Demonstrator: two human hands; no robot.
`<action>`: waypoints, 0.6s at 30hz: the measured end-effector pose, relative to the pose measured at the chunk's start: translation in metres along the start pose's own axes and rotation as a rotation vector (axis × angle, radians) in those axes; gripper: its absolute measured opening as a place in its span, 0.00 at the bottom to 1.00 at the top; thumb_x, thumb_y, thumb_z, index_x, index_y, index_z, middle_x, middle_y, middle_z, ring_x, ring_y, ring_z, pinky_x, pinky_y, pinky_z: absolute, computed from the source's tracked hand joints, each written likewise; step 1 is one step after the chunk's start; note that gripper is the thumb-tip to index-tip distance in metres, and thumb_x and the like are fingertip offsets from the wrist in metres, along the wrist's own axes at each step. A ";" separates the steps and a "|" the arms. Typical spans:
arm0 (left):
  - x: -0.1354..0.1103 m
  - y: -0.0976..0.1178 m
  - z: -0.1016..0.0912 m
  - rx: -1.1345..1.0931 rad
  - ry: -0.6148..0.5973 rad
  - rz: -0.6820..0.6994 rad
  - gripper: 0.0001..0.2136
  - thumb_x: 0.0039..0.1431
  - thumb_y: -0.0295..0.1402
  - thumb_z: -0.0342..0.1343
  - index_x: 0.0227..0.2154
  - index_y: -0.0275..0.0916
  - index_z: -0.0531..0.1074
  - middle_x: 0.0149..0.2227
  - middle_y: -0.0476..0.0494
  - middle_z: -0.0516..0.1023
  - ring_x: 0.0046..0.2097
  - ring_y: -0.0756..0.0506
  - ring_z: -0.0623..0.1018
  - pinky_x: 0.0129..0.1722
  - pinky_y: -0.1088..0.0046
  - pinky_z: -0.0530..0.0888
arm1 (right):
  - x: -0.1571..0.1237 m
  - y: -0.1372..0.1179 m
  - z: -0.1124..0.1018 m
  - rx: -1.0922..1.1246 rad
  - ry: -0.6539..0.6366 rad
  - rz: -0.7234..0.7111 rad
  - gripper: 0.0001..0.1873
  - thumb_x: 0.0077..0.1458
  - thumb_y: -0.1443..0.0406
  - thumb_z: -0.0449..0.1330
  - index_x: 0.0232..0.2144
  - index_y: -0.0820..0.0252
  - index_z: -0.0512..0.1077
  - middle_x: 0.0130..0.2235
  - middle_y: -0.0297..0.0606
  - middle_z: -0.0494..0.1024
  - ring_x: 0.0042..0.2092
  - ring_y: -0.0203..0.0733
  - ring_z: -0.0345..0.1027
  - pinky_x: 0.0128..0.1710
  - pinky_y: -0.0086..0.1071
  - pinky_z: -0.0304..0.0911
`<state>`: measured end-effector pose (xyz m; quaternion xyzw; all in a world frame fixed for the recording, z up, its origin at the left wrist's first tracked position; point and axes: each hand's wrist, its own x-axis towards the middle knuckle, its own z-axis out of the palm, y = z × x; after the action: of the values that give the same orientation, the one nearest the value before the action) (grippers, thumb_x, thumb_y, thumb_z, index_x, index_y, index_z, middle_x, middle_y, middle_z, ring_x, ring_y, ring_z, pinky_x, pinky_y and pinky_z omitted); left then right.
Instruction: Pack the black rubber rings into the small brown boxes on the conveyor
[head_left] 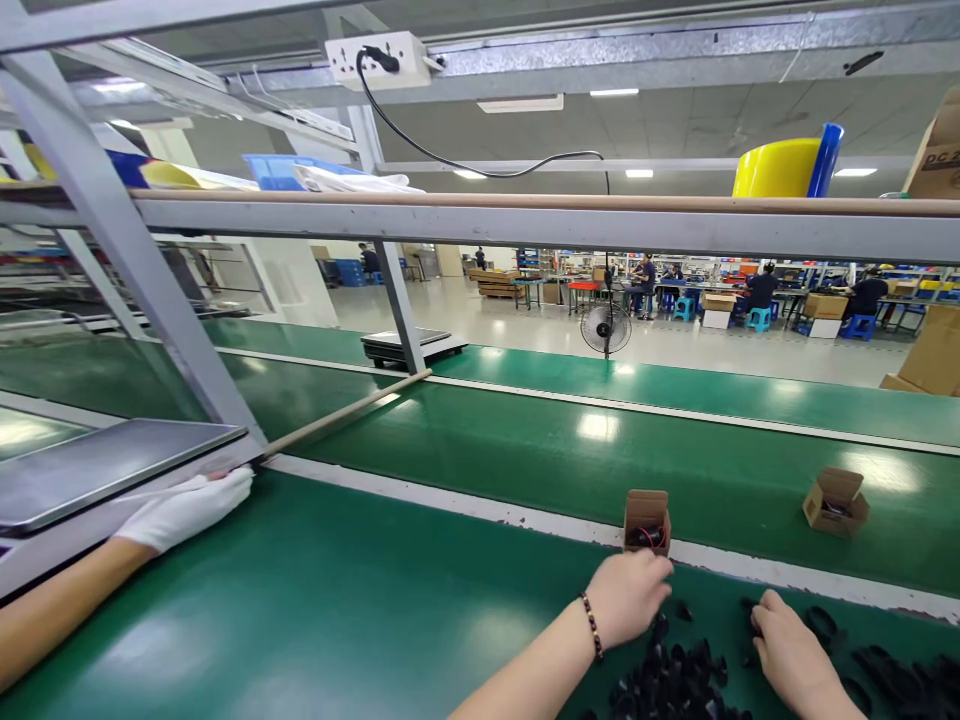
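Note:
My left hand (634, 597), bare and wearing a beaded bracelet (592, 626), is at the front of a small open cardboard box (646, 500). Its fingers are curled together, and I cannot see what is between them. Inside the box are a black item and a red wire (654, 535). My right hand (793, 648) is lower right, its thumb and fingers closed on a small black part (750, 622). Between and below both hands lies a heap of small black parts (675, 680). Black ring-shaped pieces (821, 625) lie beside my right hand.
A co-worker's white-gloved hand (196, 508) reaches in from the left beside a metal-topped platform (112, 465). A second small box (835, 502) stands on the green belt (525, 430). A slanted grey post (135, 230) and shelf beam (525, 222) frame the bench. A fan (606, 328) is behind.

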<state>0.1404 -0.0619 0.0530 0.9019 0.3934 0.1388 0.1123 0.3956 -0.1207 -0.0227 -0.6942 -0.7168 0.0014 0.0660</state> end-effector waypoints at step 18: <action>0.019 -0.007 0.045 -0.261 -0.200 0.041 0.10 0.50 0.29 0.53 0.31 0.42 0.79 0.32 0.45 0.78 0.35 0.45 0.76 0.37 0.74 0.70 | 0.033 0.025 -0.057 -0.099 0.145 -0.027 0.18 0.58 0.68 0.43 0.25 0.59 0.70 0.39 0.42 0.71 0.33 0.39 0.67 0.33 0.30 0.60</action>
<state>0.1628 -0.0474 0.0117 0.8967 0.3404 0.1006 0.2644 0.4250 -0.0919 0.0343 -0.6853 -0.7185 -0.0850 0.0833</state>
